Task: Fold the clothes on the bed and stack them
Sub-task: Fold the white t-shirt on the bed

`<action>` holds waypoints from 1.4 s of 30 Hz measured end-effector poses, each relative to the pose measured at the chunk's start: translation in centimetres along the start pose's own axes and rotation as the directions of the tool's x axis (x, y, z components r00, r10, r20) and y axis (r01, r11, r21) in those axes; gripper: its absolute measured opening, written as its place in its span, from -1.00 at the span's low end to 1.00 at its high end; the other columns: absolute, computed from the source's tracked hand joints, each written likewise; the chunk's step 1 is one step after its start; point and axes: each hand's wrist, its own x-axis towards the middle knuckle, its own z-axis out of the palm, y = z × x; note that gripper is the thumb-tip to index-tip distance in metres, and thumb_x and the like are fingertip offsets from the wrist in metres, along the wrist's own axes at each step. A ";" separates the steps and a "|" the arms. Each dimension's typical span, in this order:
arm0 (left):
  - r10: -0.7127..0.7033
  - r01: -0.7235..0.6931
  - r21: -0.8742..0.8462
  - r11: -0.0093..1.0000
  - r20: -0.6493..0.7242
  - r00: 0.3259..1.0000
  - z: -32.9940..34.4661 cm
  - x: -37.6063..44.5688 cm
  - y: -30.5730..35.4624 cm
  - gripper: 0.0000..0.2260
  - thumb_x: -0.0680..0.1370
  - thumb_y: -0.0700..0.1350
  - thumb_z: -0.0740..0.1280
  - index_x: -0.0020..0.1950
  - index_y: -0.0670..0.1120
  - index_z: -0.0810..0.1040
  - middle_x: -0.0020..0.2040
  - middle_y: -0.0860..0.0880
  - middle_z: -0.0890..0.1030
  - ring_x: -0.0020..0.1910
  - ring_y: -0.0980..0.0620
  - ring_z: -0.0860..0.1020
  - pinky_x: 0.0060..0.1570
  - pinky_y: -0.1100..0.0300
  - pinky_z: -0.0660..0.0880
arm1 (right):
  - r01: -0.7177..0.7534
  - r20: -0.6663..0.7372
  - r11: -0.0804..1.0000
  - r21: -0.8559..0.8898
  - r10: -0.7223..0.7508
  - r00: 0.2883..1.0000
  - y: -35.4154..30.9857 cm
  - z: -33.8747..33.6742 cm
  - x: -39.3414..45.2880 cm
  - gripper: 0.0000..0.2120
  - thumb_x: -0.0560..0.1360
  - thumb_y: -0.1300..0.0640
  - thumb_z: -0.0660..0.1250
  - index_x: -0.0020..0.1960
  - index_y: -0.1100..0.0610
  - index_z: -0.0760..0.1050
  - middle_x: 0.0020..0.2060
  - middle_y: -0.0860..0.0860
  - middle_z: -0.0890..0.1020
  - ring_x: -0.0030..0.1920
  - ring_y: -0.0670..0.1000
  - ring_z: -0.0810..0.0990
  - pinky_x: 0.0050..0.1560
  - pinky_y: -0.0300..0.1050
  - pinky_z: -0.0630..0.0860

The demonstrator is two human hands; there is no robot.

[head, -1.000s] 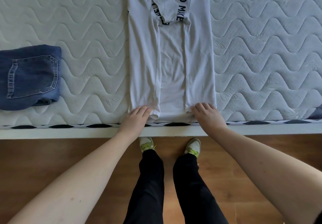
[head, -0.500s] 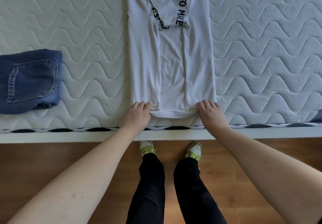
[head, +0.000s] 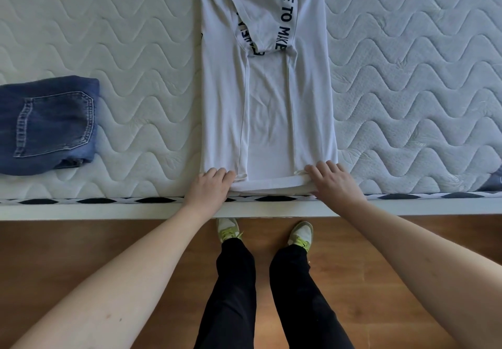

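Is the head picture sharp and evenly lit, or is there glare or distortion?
Head view: sharp at the white shirt and both hands; wide-angle lens bows the bed edge; soft daylight, weak shadows; a warm glare patch on the wooden floor between the legs.

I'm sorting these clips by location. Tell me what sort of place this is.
Most likely a bedroom at home: a bare quilted mattress on a white frame, wooden floor, folded jeans and a white T-shirt laid out.

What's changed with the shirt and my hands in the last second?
Both hands, left hand and right hand, have gripped the white shirt at its bottom hem and begun lifting it off the mattress. The folded jeans stayed put.
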 end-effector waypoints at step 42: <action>0.053 0.070 -0.389 0.919 0.296 0.954 -15.6 -9.2 -4.1 -0.69 0.42 -0.37 0.17 0.03 -0.03 0.51 -0.03 -0.01 0.55 -0.03 -0.09 0.52 -0.20 0.10 0.36 | -0.141 0.152 0.963 0.230 0.108 0.982 -9.5 -17.1 -10.3 -0.71 0.47 0.35 0.24 0.16 0.14 0.48 -0.09 0.05 0.59 -0.04 0.12 0.56 -0.14 -0.05 0.36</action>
